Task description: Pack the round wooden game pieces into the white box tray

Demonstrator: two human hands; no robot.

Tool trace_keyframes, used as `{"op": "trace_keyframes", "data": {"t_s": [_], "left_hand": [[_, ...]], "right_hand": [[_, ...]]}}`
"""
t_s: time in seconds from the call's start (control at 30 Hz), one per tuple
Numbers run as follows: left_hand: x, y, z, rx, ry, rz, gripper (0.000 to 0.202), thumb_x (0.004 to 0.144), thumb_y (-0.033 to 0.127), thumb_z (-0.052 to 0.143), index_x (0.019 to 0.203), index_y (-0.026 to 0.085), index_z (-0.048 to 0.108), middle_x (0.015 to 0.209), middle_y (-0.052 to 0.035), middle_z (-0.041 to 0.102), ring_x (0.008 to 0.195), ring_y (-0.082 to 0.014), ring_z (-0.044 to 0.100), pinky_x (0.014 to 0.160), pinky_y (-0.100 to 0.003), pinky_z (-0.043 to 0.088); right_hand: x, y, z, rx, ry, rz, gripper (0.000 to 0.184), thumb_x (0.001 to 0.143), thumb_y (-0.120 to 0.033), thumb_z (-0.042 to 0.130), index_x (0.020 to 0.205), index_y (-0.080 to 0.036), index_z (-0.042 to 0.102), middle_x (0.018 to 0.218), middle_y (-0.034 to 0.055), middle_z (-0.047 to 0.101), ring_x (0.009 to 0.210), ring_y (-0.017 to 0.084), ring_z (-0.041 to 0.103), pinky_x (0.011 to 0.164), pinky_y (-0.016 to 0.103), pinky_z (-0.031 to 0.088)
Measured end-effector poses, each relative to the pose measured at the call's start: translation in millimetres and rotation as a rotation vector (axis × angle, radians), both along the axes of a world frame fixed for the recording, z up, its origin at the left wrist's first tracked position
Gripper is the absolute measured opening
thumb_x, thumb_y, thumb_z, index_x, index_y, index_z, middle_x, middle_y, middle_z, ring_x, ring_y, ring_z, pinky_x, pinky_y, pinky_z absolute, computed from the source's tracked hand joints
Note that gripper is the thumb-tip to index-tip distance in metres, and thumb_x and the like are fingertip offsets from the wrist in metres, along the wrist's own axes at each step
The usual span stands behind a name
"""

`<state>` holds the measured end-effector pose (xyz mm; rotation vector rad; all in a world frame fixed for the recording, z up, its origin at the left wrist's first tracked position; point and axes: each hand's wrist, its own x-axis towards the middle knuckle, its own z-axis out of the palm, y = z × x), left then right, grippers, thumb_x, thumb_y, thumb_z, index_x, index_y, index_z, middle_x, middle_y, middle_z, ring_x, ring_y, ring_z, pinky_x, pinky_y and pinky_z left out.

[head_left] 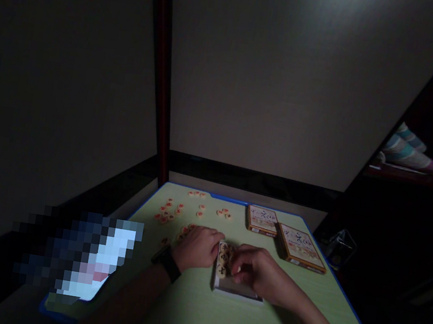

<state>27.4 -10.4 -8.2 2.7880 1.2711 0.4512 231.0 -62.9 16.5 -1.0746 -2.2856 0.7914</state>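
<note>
A shallow open box tray lies on the table in front of me. Along its left side sit round wooden Chinese chess pieces with dark characters. My left hand, with a dark band on the wrist, is closed at the tray's upper left edge, its fingertips against it. Over the tray, my right hand is closed in a pinch on a pale chess piece, mostly hidden by the fingers. Loose pieces with red characters are scattered beyond my left hand, some partly covered by it.
Two printed flat boxes lie at the right rear of the green table with its blue rim. A bright, pixelated screen is at the left edge. Cabinet panels stand close behind; striped cloth lies on a shelf.
</note>
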Motion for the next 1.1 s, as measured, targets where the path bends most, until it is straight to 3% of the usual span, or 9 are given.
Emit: {"op": "trace_keyframes", "data": {"t_s": [0.33, 0.43, 0.53, 0.63, 0.73, 0.87, 0.97, 1.1], "left_hand": [[0.5, -0.9, -0.1, 0.004, 0.005, 0.007, 0.02, 0.082, 0.015, 0.052, 0.092, 0.021, 0.068, 0.086, -0.0059, 0.072, 0.082, -0.021, 0.067, 0.075, -0.029, 0.049], [-0.1, -0.5, -1.5, 0.004, 0.003, 0.008, 0.021, 0.082, 0.016, 0.051, 0.093, 0.022, 0.069, 0.087, -0.0059, 0.072, 0.082, -0.0216, 0.067, 0.076, -0.03, 0.049], [0.0, -0.7, -0.8, 0.0, 0.002, 0.009, 0.02, 0.083, 0.016, 0.051, 0.093, 0.021, 0.068, 0.087, -0.006, 0.072, 0.083, -0.0221, 0.067, 0.077, -0.031, 0.049], [0.3, -1.4, 0.5, -0.006, -0.003, 0.013, 0.02, 0.082, 0.015, 0.052, 0.092, 0.021, 0.068, 0.088, -0.0061, 0.073, 0.084, -0.022, 0.068, 0.076, -0.031, 0.048], [0.3, -1.8, 0.4, -0.005, -0.007, 0.012, 0.019, 0.082, 0.016, 0.052, 0.091, 0.021, 0.068, 0.087, -0.0062, 0.072, 0.082, -0.0221, 0.068, 0.075, -0.031, 0.048], [0.0, -1.2, -1.2, 0.004, -0.003, 0.004, 0.019, 0.082, 0.015, 0.051, 0.089, 0.021, 0.068, 0.086, -0.0059, 0.072, 0.082, -0.0224, 0.068, 0.074, -0.031, 0.048], [0.0, -0.9, -1.0, -0.007, 0.013, 0.004, 0.019, 0.082, 0.015, 0.051, 0.089, 0.02, 0.068, 0.087, -0.0062, 0.072, 0.082, -0.0225, 0.067, 0.074, -0.031, 0.048], [0.4, -1.1, 0.1, -0.003, 0.019, 0.002, 0.017, 0.083, 0.016, 0.051, 0.088, 0.02, 0.067, 0.085, -0.0059, 0.071, 0.082, -0.0222, 0.067, 0.073, -0.031, 0.048]], "right_hand": [[-10.9, -2.8, -11.4, -0.014, 0.0, -0.076, 0.033, 0.062, 0.007, 0.061, 0.084, -0.017, 0.066, 0.084, -0.0005, 0.068, 0.071, 0.013, 0.061, 0.063, 0.019, 0.043], [-14.8, -5.5, -4.8, 0.017, -0.024, -0.004, 0.026, 0.071, 0.003, 0.061, 0.084, -0.018, 0.067, 0.09, 0.0017, 0.07, 0.083, 0.016, 0.063, 0.074, 0.022, 0.046], [-13.6, -6.2, 0.2, 0.084, -0.055, 0.045, 0.02, 0.083, -0.006, 0.059, 0.096, -0.018, 0.069, 0.102, 0.0074, 0.068, 0.098, 0.02, 0.062, 0.088, 0.027, 0.046], [-9.8, -6.5, 0.4, 0.124, -0.103, 0.016, 0.015, 0.088, -0.013, 0.058, 0.098, -0.017, 0.068, 0.104, 0.0095, 0.065, 0.099, 0.021, 0.061, 0.088, 0.028, 0.047], [-8.9, -8.1, -2.9, 0.129, -0.222, -0.062, 0.011, 0.086, -0.019, 0.063, 0.096, -0.017, 0.065, 0.102, 0.0088, 0.063, 0.092, 0.022, 0.062, 0.081, 0.028, 0.047], [-12.9, -9.2, -10.1, 0.143, -0.358, -0.11, 0.025, 0.081, -0.016, 0.065, 0.106, -0.017, 0.063, 0.106, 0.0085, 0.067, 0.095, 0.023, 0.063, 0.083, 0.029, 0.046], [-15.9, -8.1, -16.1, 0.141, -0.369, -0.106, 0.027, 0.08, -0.011, 0.061, 0.106, -0.019, 0.064, 0.109, 0.0076, 0.069, 0.1, 0.022, 0.063, 0.087, 0.028, 0.044], [-18.5, -7.2, -21.8, 0.117, -0.344, -0.102, 0.021, 0.082, -0.015, 0.062, 0.103, -0.019, 0.064, 0.107, 0.0082, 0.071, 0.1, 0.023, 0.064, 0.086, 0.028, 0.045]]}}
